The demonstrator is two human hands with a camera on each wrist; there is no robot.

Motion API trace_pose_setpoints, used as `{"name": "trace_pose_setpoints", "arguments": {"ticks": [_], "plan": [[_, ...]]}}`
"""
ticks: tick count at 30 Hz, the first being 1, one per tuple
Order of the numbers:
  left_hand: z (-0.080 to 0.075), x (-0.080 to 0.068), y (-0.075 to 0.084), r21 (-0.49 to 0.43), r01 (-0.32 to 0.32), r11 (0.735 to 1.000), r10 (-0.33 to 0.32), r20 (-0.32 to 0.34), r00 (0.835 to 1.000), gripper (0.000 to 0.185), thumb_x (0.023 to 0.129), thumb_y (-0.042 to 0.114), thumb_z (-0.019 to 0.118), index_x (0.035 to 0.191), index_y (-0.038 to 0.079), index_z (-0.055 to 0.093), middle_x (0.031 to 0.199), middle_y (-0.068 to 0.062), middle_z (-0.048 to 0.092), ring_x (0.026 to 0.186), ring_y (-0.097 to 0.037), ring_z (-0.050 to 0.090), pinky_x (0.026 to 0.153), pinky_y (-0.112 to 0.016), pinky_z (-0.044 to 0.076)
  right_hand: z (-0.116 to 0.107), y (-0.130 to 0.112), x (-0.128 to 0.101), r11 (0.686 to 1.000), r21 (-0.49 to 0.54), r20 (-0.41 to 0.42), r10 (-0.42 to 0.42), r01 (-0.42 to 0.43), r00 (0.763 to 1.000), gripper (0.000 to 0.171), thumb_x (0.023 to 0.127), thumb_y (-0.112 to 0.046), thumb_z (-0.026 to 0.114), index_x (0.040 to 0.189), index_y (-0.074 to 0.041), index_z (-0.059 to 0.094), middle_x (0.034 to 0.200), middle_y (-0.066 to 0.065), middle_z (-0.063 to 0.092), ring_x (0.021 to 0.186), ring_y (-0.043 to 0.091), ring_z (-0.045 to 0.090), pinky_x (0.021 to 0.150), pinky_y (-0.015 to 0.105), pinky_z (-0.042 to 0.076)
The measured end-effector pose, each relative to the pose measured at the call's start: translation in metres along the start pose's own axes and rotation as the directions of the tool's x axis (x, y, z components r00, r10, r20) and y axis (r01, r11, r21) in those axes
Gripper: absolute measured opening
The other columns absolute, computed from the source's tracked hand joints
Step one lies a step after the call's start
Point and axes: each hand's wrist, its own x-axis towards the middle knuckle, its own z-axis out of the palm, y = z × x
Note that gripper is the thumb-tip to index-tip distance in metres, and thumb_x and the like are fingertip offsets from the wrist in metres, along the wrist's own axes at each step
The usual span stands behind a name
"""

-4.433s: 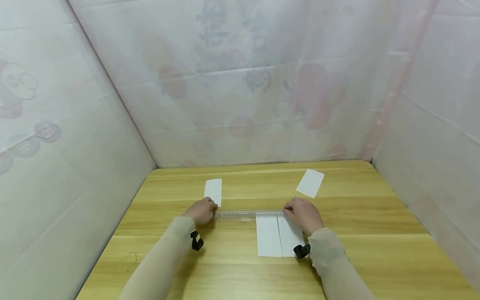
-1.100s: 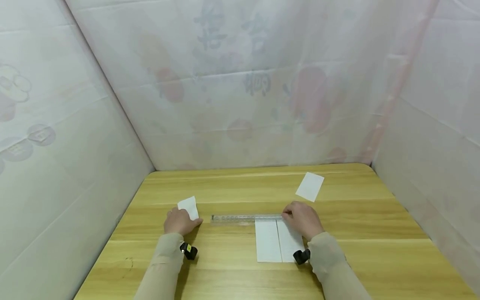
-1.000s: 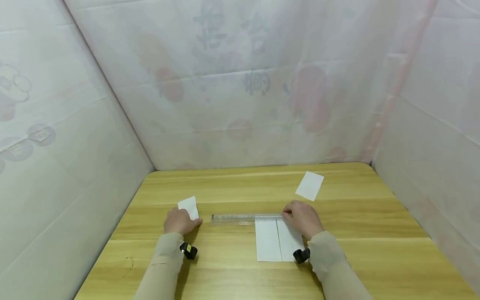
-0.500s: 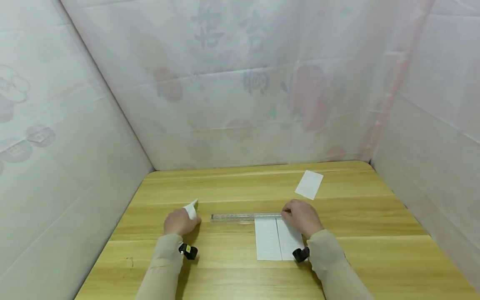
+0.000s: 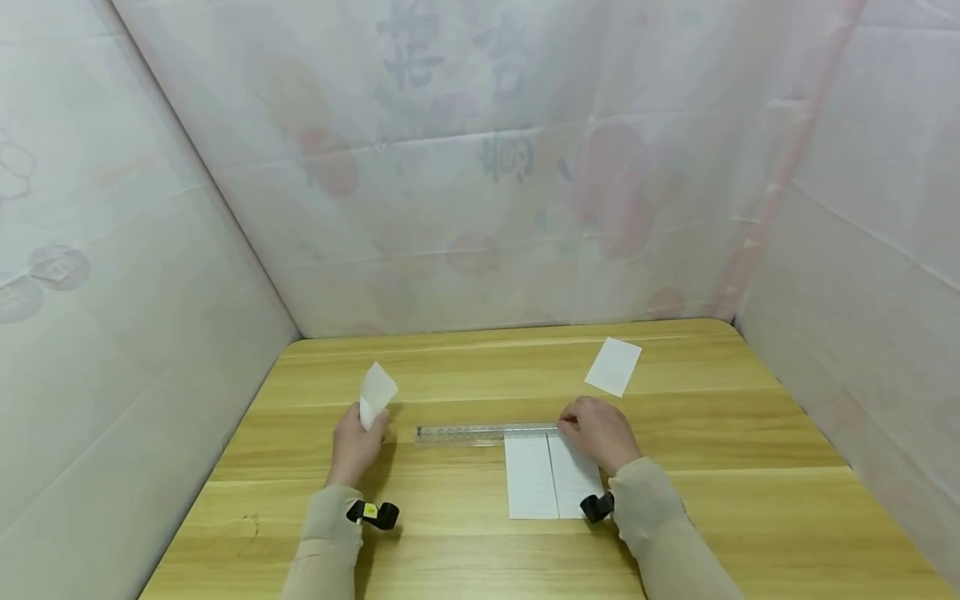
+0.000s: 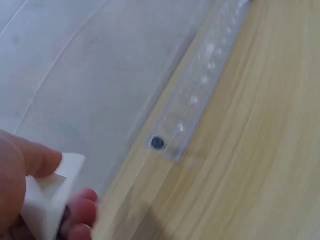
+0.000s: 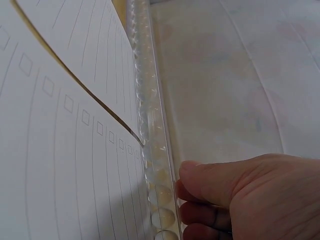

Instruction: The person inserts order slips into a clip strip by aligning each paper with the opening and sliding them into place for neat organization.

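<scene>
My left hand (image 5: 356, 443) pinches a small white sheet of paper (image 5: 376, 393) between thumb and fingers, raised and bent over the table's left half. In the left wrist view the thumb (image 6: 42, 159) lies on the sheet (image 6: 47, 202). A clear plastic binding strip (image 5: 465, 434) with a row of rounded rings lies across the middle, its left end free. My right hand (image 5: 602, 433) pinches the strip near its right end; the right wrist view shows fingertips (image 7: 192, 172) at its edge. Two lined sheets with small checkboxes (image 7: 65, 135) lie side by side, top edges at the strip.
Another white sheet (image 5: 613, 367) lies tilted at the back right of the wooden table (image 5: 450, 550). Pale printed fabric walls (image 5: 480, 167) enclose the table at the back and both sides. A black camera (image 5: 372, 514) is strapped on the left wrist.
My left hand left the strip's left end, drew the back-left sheet left and nearer, curled it up and now lifts it. The right hand stays on the strip.
</scene>
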Motion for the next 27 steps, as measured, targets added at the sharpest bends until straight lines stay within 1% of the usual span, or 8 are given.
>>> {"name": "trace_pose_setpoints", "arguments": {"ticks": [2, 4, 8, 10, 15, 19, 23, 27], "plan": [[0.005, -0.002, 0.003, -0.044, -0.043, 0.998, 0.042, -0.010, 0.999, 0.039, 0.096, 0.023, 0.060, 0.123, -0.004, 0.052, 0.104, -0.021, 0.062, 0.092, -0.032, 0.058, 0.075, -0.046, 0.050, -0.001, 0.000, -0.002, 1.000, -0.001, 0.002, 0.002, -0.002, 1.000, 0.007, 0.086, -0.020, 0.071, 0.087, -0.016, 0.076, 0.084, -0.003, 0.065, 0.079, 0.017, 0.061, 0.072, 0.039, 0.051], [0.009, -0.004, 0.007, -0.076, -0.081, 0.994, 0.080, -0.009, 0.997, 0.042, 0.096, 0.023, 0.060, 0.128, -0.002, 0.049, 0.108, -0.021, 0.061, 0.094, -0.033, 0.058, 0.079, -0.048, 0.048, -0.002, 0.000, -0.003, 1.000, -0.001, 0.008, 0.003, -0.003, 1.000, 0.007, 0.087, -0.021, 0.071, 0.088, -0.016, 0.076, 0.085, -0.003, 0.065, 0.079, 0.017, 0.060, 0.072, 0.039, 0.051], [0.014, -0.008, 0.018, -0.137, -0.107, 0.985, 0.114, 0.041, 0.993, 0.048, 0.095, 0.025, 0.062, 0.136, 0.005, 0.046, 0.109, -0.019, 0.061, 0.092, -0.031, 0.057, 0.077, -0.046, 0.048, -0.004, -0.001, -0.006, 1.000, -0.002, 0.016, 0.004, -0.004, 1.000, 0.008, 0.087, -0.022, 0.071, 0.089, -0.015, 0.076, 0.085, -0.002, 0.064, 0.079, 0.017, 0.060, 0.072, 0.039, 0.051], [0.015, -0.010, 0.024, -0.158, -0.099, 0.982, 0.111, 0.067, 0.992, 0.051, 0.094, 0.025, 0.063, 0.139, 0.010, 0.045, 0.112, -0.017, 0.061, 0.091, -0.029, 0.057, 0.076, -0.043, 0.048, -0.005, -0.001, -0.007, 1.000, -0.003, 0.022, 0.006, -0.006, 1.000, 0.009, 0.088, -0.023, 0.070, 0.089, -0.015, 0.075, 0.086, -0.002, 0.064, 0.079, 0.017, 0.060, 0.072, 0.039, 0.051], [0.021, -0.013, 0.040, -0.206, -0.090, 0.974, 0.112, 0.094, 0.989, 0.059, 0.091, 0.025, 0.068, 0.142, 0.011, 0.042, 0.124, -0.018, 0.057, 0.096, -0.028, 0.057, 0.080, -0.044, 0.049, -0.008, -0.001, -0.009, 1.000, -0.007, 0.034, 0.013, -0.012, 0.999, 0.010, 0.088, -0.024, 0.071, 0.090, -0.015, 0.075, 0.086, -0.003, 0.063, 0.080, 0.017, 0.060, 0.072, 0.039, 0.051], [0.029, -0.013, 0.049, -0.224, -0.103, 0.969, 0.131, 0.113, 0.985, 0.064, 0.089, 0.029, 0.070, 0.143, 0.009, 0.043, 0.123, -0.015, 0.055, 0.097, -0.028, 0.056, 0.079, -0.045, 0.049, -0.011, -0.002, -0.012, 1.000, -0.008, 0.041, 0.024, -0.024, 0.999, 0.010, 0.088, -0.024, 0.071, 0.090, -0.015, 0.075, 0.087, -0.003, 0.063, 0.081, 0.018, 0.060, 0.073, 0.039, 0.051], [0.037, -0.015, 0.050, -0.235, -0.094, 0.967, 0.130, 0.142, 0.981, 0.066, 0.087, 0.031, 0.073, 0.142, 0.008, 0.045, 0.120, -0.013, 0.055, 0.096, -0.028, 0.055, 0.078, -0.043, 0.050, -0.013, -0.003, -0.017, 0.999, -0.004, 0.073, 0.042, -0.042, 0.996, 0.011, 0.088, -0.025, 0.071, 0.091, -0.015, 0.074, 0.090, -0.003, 0.064, 0.084, 0.018, 0.060, 0.076, 0.040, 0.051], [0.044, -0.020, 0.050, -0.251, -0.053, 0.966, 0.099, 0.174, 0.980, 0.068, 0.084, 0.030, 0.076, 0.142, 0.009, 0.046, 0.128, -0.014, 0.052, 0.098, -0.028, 0.055, 0.079, -0.042, 0.050, -0.018, -0.002, -0.024, 0.999, -0.018, 0.094, 0.038, -0.036, 0.995, 0.012, 0.088, -0.026, 0.070, 0.093, -0.016, 0.074, 0.093, -0.003, 0.064, 0.086, 0.018, 0.061, 0.077, 0.040, 0.051]]}}
